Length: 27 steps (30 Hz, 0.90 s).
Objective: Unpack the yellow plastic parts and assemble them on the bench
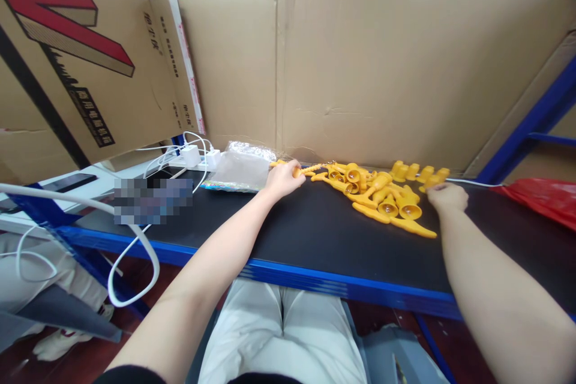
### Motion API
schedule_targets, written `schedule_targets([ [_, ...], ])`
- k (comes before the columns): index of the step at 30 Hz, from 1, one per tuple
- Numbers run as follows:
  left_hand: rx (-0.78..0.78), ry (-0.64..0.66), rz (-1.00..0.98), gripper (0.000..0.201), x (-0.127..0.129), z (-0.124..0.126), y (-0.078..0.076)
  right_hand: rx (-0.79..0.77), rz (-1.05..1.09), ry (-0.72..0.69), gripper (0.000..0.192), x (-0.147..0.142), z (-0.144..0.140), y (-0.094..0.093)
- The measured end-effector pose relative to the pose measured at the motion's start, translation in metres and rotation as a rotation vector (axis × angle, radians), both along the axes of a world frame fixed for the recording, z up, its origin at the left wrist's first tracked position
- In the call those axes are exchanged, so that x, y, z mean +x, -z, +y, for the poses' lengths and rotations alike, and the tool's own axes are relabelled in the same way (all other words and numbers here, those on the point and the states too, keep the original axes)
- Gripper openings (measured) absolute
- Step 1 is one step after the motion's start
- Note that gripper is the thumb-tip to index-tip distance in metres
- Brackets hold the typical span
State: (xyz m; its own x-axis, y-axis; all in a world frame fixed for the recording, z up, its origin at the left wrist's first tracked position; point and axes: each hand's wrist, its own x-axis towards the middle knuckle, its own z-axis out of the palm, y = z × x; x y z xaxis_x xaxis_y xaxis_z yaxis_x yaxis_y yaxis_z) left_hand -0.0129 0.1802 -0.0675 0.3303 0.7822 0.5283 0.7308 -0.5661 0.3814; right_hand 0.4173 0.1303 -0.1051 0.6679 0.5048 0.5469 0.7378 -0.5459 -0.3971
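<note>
"Where was the pile of glossy yellow plastic parts [381,192]?"

"On the black tabletop [310,237], in front of the tall brown cardboard panel [382,66]. Flared, cup-like ends and curved arms lay tangled together in it."

"And the person's left hand [283,180]?"

"Just left of the pile, its fingers closed around a thin, twisted-looking yellow strand [311,168] that stretched toward the pile's edge. Whether the two were joined was unclear."

"The right hand [447,197]?"

"Right of the pile, fingertips at the nearest of the small yellow plastic cups [398,170]. They seemed to touch it, but nobody could tell whether they gripped it."

"How far along did things look?"

"Partway, perhaps. The cups stood in a rough row at the pile's back right, which looked like deliberate ordering. The pile itself looked unsorted, with one long curved yellow piece [411,227] along its front edge."

"Anything else nearby?"

"A clear plastic bag [243,169] lay left of the pile, beyond the left hand, and a crumpled red plastic bag [542,199] far to its right."
</note>
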Motion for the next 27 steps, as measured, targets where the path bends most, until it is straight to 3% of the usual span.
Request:
schedule_targets([
  [4, -0.021, 0.005, -0.005, 0.028, 0.0, -0.001, -0.001, -0.118, 0.207, 0.005, 0.013, -0.003, 0.002, -0.003],
  [13, -0.022, 0.014, -0.012, 0.028, 0.0, -0.002, -0.002, -0.238, 0.247, -0.176, 0.013, -0.006, 0.01, -0.003],
  [22, 0.024, -0.038, 0.02, 0.029, -0.001, 0.004, -0.001, -0.318, 0.213, -0.263, 0.019, -0.013, 0.004, -0.009],
  [27, 0.026, -0.063, -0.035, 0.032, -0.003, 0.004, -0.005, -0.349, 0.251, -0.222, 0.023, -0.012, 0.005, -0.008],
])
